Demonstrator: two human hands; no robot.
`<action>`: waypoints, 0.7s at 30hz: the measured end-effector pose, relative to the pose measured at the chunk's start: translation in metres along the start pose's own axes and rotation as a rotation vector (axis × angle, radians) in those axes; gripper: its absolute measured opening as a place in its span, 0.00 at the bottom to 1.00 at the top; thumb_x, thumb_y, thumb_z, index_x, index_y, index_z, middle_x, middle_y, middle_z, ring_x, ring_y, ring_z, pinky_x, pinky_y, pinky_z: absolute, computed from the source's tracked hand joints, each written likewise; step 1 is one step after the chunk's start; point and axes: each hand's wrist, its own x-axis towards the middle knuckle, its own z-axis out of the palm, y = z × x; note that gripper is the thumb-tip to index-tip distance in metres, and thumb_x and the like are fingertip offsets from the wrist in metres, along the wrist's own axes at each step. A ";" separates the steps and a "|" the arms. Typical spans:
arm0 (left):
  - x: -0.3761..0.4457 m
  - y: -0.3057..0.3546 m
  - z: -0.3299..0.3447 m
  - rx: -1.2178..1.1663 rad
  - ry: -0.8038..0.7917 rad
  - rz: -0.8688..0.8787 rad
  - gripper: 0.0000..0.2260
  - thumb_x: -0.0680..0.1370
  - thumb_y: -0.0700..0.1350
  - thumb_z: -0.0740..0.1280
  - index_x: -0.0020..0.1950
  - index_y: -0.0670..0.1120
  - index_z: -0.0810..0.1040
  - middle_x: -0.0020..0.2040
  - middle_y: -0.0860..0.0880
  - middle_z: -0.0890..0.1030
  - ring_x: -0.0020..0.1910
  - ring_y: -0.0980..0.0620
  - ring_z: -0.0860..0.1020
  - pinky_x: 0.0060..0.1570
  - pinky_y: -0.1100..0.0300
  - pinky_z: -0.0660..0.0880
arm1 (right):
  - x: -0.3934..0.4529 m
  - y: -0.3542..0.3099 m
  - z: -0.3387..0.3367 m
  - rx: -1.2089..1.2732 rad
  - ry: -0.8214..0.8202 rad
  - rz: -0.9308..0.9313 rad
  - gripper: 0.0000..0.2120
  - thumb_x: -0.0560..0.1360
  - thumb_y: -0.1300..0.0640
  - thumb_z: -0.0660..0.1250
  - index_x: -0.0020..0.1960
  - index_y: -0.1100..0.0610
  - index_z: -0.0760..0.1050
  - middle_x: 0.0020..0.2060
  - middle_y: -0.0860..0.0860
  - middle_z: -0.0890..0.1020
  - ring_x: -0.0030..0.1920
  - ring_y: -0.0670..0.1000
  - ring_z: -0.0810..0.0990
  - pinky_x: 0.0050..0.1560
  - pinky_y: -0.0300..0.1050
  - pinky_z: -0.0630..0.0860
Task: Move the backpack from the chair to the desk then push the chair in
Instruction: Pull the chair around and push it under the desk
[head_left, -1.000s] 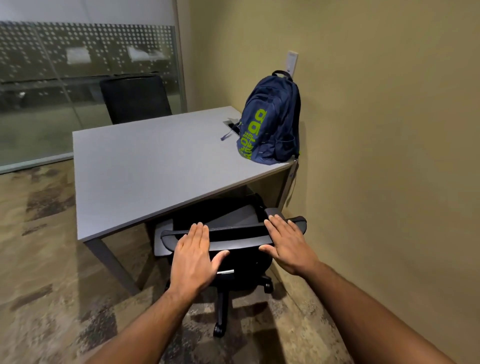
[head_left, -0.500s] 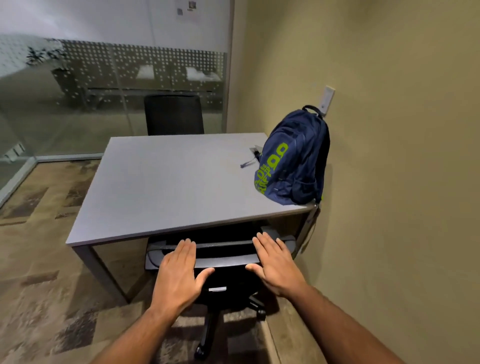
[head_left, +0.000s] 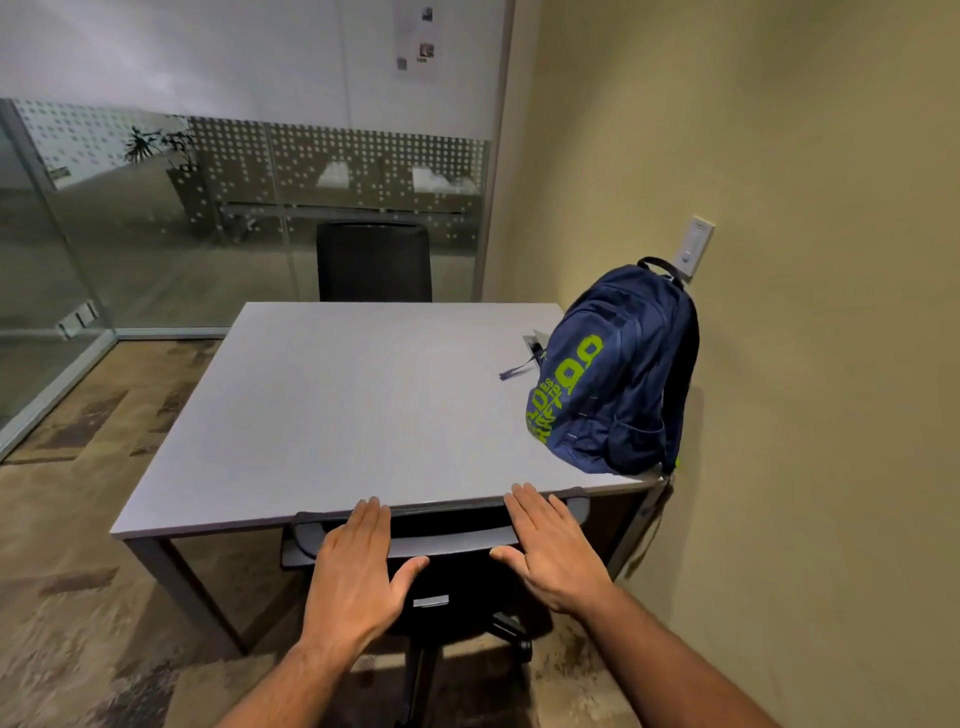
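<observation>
A navy backpack (head_left: 618, 374) with green lettering stands upright on the grey desk (head_left: 332, 405), at its right near corner, leaning against the wall. The black office chair (head_left: 447, 535) sits under the desk's near edge; only the top of its backrest and part of its base show. My left hand (head_left: 358, 566) lies flat on the backrest's left part, fingers together and extended. My right hand (head_left: 550, 545) lies flat on the right part in the same way. Both sets of fingertips reach the desk's edge.
A second black chair (head_left: 374, 262) stands behind the desk's far side. A glass partition (head_left: 156, 234) runs along the back and left. The tan wall (head_left: 805, 364) is close on the right, with a white switch plate (head_left: 696, 249). Patterned carpet (head_left: 78, 571) lies to the left.
The chair has rolled further under the desk with both hands flat on its backrest. The view has come closer to the desk and tilted up.
</observation>
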 end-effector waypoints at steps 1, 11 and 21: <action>0.007 -0.001 0.001 -0.006 -0.003 -0.003 0.42 0.79 0.73 0.49 0.76 0.42 0.71 0.75 0.44 0.72 0.76 0.47 0.68 0.71 0.48 0.68 | 0.007 0.002 0.000 -0.003 0.002 0.000 0.44 0.77 0.26 0.37 0.83 0.53 0.46 0.83 0.49 0.48 0.82 0.47 0.41 0.78 0.47 0.36; 0.059 -0.025 0.002 -0.029 -0.011 0.008 0.41 0.79 0.73 0.49 0.76 0.42 0.71 0.75 0.44 0.72 0.76 0.47 0.69 0.71 0.48 0.68 | 0.065 0.006 0.004 -0.006 0.021 -0.005 0.43 0.77 0.26 0.37 0.83 0.52 0.48 0.83 0.49 0.50 0.82 0.47 0.44 0.78 0.46 0.36; 0.071 -0.027 0.005 -0.017 -0.005 0.021 0.40 0.79 0.72 0.51 0.76 0.42 0.72 0.76 0.44 0.72 0.76 0.47 0.68 0.71 0.49 0.69 | 0.078 0.013 0.005 -0.028 0.034 -0.042 0.43 0.78 0.26 0.37 0.83 0.53 0.50 0.83 0.49 0.52 0.82 0.48 0.47 0.78 0.44 0.37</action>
